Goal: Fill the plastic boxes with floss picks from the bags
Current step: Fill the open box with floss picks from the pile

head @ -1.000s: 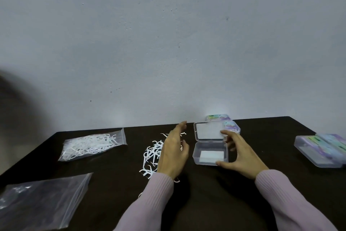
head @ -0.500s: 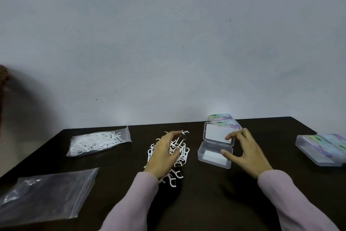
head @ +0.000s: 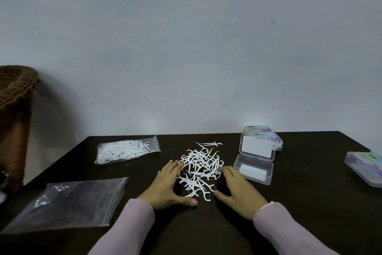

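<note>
1. Where the dark table [head: 310,203] meets the grey wall [head: 186,48], a woven basket [head: 14,87] stands off the table's edge at nine o'clock, partly cut off by the frame.
2. At eight o'clock a flat, see-through bag [head: 68,201] lies on the table; whether anything is in it cannot be told.
3. At ten o'clock a second bag [head: 124,151] holds a heap of white floss picks, its mouth pointing right.
4. Just left of the table's middle, the left hand [head: 165,188] lies palm down with fingers straight and together, thumb stretched out to the right, touching the left edge of the loose pile.
5. At the middle, the loose floss picks [head: 200,170] lie in a tangled heap between both hands.
6. On the pile's right side, the right hand [head: 239,192] rests with fingers lightly spread and relaxed, holding nothing, its fingertips at the heap's edge.
7. At one o'clock, just beside that hand, an open box [head: 253,172] sits with its lid [head: 257,147] folded back; inside shows only a white rectangle.
8. Behind the lid, touching it, lie two closed boxes [head: 266,135] with coloured labels.
9. At three o'clock, well apart, more closed boxes [head: 363,166] lie at the frame's edge.
</note>
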A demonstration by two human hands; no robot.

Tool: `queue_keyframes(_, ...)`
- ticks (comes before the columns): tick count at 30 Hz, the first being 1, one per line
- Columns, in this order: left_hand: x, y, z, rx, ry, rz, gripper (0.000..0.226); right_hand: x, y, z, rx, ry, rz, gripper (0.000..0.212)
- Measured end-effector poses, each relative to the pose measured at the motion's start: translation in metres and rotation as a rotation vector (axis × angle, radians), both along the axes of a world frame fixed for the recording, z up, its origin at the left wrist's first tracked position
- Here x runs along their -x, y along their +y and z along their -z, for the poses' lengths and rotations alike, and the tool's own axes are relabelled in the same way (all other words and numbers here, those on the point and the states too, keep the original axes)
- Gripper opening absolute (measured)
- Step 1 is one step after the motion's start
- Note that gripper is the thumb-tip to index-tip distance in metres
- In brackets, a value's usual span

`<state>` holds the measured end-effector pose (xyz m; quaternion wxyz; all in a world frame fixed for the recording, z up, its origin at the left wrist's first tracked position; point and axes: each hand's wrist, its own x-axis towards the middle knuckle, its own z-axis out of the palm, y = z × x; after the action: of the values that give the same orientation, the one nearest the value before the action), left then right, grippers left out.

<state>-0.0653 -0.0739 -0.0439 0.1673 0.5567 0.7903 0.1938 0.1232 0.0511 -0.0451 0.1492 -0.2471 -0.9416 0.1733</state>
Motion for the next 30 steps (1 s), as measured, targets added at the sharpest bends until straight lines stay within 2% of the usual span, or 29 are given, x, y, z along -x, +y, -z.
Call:
queue_keyframes(5, 0.006, 0.013, 0.004, 0.049, 0.046, -0.018, 0.155, 0.023, -0.007, 0.001, 0.062, -0.1, 0.165, 0.083)
queue_keyframes(8, 0.007, 0.022, 0.005, 0.065, 0.058, -0.035, 0.134, 0.037, -0.005, 0.001, 0.009, -0.141, 0.203, 0.096)
queue_keyframes(10, 0.01, 0.027, 0.005, 0.036, 0.052, -0.055, 0.12, 0.045, -0.002, 0.001, -0.012, -0.138, 0.185, 0.097)
queue_keyframes(15, 0.011, 0.035, 0.004, -0.146, -0.034, -0.035, 0.106, 0.049, 0.005, -0.002, 0.149, 0.007, 0.09, 0.078)
queue_keyframes(19, 0.01, 0.035, 0.004, -0.211, -0.151, -0.027, 0.097, 0.048, 0.007, -0.002, 0.174, 0.142, 0.041, 0.051)
queue_keyframes(21, 0.013, 0.033, 0.001, -0.241, -0.204, -0.034, 0.089, 0.045, 0.008, -0.005, 0.15, 0.175, 0.054, 0.046)
queue_keyframes(23, 0.02, 0.029, -0.005, -0.25, -0.217, -0.032, 0.082, 0.044, 0.01, -0.006, 0.139, 0.128, 0.072, 0.058)
queue_keyframes(27, 0.029, 0.02, -0.014, -0.13, -0.149, 0.022, 0.088, 0.047, 0.007, -0.003, 0.083, -0.099, 0.147, 0.095)
queue_keyframes(28, 0.029, 0.02, -0.013, -0.118, -0.13, 0.027, 0.088, 0.048, 0.006, -0.003, 0.045, -0.123, 0.145, 0.097)
queue_keyframes(30, 0.029, 0.021, -0.009, -0.127, -0.1, 0.022, 0.085, 0.049, 0.005, -0.004, 0.011, -0.093, 0.119, 0.089)
